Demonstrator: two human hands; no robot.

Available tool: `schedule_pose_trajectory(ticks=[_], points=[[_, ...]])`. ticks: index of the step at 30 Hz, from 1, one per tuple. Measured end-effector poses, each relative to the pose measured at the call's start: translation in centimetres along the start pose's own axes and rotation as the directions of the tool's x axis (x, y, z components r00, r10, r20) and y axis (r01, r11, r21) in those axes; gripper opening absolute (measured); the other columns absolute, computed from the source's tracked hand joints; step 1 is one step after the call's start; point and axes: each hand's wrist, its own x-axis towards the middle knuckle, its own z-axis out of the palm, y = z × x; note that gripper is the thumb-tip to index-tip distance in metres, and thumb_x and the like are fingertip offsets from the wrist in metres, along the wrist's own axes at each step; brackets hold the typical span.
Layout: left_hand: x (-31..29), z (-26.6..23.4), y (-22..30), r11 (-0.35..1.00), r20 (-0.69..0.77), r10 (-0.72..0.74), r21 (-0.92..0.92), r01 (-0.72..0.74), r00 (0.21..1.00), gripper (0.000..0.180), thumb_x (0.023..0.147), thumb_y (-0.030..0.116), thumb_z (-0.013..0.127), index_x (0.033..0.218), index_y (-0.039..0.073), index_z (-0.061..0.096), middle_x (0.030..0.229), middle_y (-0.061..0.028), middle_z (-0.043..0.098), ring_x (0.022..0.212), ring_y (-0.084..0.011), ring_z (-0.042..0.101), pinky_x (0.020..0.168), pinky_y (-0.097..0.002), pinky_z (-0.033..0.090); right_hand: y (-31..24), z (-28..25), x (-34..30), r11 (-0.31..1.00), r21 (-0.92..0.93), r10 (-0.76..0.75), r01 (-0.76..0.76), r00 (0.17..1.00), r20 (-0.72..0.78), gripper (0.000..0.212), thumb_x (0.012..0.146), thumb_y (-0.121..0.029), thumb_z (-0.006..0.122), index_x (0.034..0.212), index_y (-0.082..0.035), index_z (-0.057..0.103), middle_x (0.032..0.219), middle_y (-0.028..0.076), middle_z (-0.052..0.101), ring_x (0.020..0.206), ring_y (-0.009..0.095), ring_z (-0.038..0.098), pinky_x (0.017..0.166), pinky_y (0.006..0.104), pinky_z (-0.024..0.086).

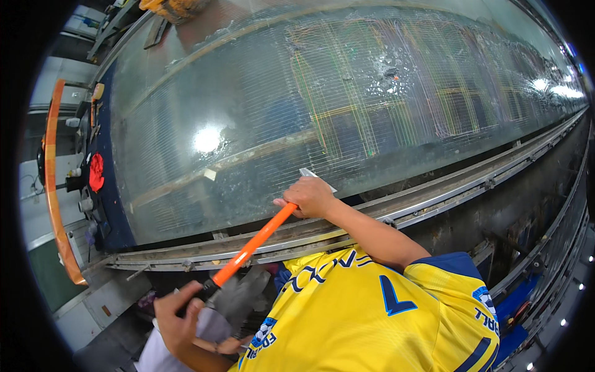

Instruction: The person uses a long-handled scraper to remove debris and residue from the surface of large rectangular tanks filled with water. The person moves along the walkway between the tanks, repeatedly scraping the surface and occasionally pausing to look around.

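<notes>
My right hand point(312, 196) is closed around the head end of a long-handled scraper point(253, 247) with an orange shaft. Its grey metal blade point(307, 172) shows on both sides of the fist, by the near edge of a broad wet translucent sheet point(248, 124). Lower left, my left hand point(178, 316) has its fingers curled at the black grip end of the same scraper. The shaft slants across the front of my body. Fine parallel lines and coloured threads point(365, 105) show in the sheet.
A metal rail point(434, 211) runs along the sheet's near side. At far left stand an orange curved bar point(52, 186) and a red cloth point(96, 172). A small pale piece point(211, 175) lies on the sheet; a yellow-orange bundle point(176, 8) sits at the top.
</notes>
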Motion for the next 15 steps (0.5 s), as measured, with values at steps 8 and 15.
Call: schedule_pose_trajectory(ticks=[8, 15], points=[[1.7, 0.8, 10.6, 0.908, 0.005, 0.415, 0.065, -0.415, 0.910, 0.022, 0.087, -0.004, 0.064, 0.107, -0.008, 0.073, 0.100, -0.0235, 0.075, 0.091, -0.0317, 0.075, 0.085, -0.0360, 0.057, 3.9, -1.8, 3.2, 0.998, -0.006, -0.065, 0.065, 0.994, -0.091, 0.047, 0.088, -0.029, 0.074, 0.053, -0.014, 0.046, 0.049, 0.003, 0.049, 0.044, 0.025, 0.050, 0.046, 0.0374, 0.041], [7.1, -2.3, 13.7, 0.830, -0.075, 0.527, 0.257, -0.495, 0.846, 0.029, 0.084, -0.001, 0.065, 0.111, -0.007, 0.073, 0.103, -0.0213, 0.076, 0.086, -0.0269, 0.075, 0.080, -0.0338, 0.056, 7.5, -0.8, 9.4, 0.998, 0.018, -0.065, 0.068, 0.990, -0.128, 0.047, 0.092, -0.031, 0.072, 0.054, -0.017, 0.048, 0.049, 0.003, 0.050, 0.044, 0.023, 0.052, 0.045, 0.0379, 0.041]])
